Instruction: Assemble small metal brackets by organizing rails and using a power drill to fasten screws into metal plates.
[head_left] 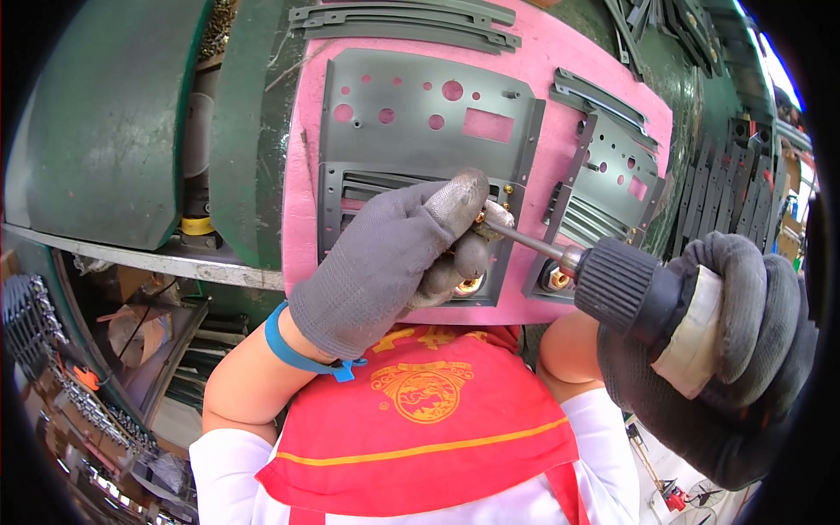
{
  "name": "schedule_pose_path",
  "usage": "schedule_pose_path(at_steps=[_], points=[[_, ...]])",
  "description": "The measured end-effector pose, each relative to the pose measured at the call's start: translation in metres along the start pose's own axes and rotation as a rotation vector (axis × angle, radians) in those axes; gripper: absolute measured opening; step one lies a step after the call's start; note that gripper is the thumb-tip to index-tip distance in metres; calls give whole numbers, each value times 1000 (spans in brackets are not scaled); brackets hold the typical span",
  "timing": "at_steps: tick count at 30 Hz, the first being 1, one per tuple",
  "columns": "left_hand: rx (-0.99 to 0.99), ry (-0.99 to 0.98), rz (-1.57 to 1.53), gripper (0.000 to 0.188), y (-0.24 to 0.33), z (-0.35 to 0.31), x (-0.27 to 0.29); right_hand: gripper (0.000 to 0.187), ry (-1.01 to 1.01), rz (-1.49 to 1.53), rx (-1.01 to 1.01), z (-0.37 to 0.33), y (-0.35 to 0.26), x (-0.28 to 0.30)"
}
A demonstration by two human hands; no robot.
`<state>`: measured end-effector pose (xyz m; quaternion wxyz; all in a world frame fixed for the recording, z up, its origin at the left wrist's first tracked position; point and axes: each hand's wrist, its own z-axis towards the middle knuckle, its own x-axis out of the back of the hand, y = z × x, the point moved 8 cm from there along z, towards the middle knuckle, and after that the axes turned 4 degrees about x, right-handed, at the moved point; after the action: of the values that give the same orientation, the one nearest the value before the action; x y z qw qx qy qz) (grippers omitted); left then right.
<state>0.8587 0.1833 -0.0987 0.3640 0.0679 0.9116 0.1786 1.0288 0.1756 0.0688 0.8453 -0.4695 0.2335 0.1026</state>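
My gloved left hand (376,258) pinches a small brass-coloured screw (480,217) between thumb and forefinger. The tip of an electric screwdriver's bit (529,241) meets it there. In my gloved right hand (748,350) is the electric screwdriver (617,284), its black ribbed collar pointing left. Beneath my left hand lies a grey metal panel (407,96) with round holes, a rectangular cut-out and slots. Several brass screws (508,189) sit along its right edge. A round brass fitting (469,285) shows near its lower edge, partly hidden by my fingers.
Pink sheeting (302,175) covers the green bench. A second panel (604,171) lies to the right, with a brass fitting (556,279). Grey strips (407,24) lie along the back, and dark brackets (722,197) stand at far right. Green plates (105,122) are at left.
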Motion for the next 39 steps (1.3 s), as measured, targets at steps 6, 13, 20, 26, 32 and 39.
schedule_pose_path(at_steps=[6,13,20,26,32,39], points=[[-33,-149,-203,44,-10,0,-10,17,9,20,81,3,-5,0],[-77,-187,-252,41,-16,0,-3,16,50,63,145,-1,-17,6],[-106,-153,-248,41,-15,-2,-8,21,147,-1,3,-11,-6,2],[-77,-106,-149,49,-15,-7,-9,22,35,75,-44,-14,3,-9],[-293,74,481,33,-3,-48,11,27,1,-179,-243,-28,19,2],[-809,341,1764,32,-17,-67,-2,38,159,-357,-119,-43,25,35]])
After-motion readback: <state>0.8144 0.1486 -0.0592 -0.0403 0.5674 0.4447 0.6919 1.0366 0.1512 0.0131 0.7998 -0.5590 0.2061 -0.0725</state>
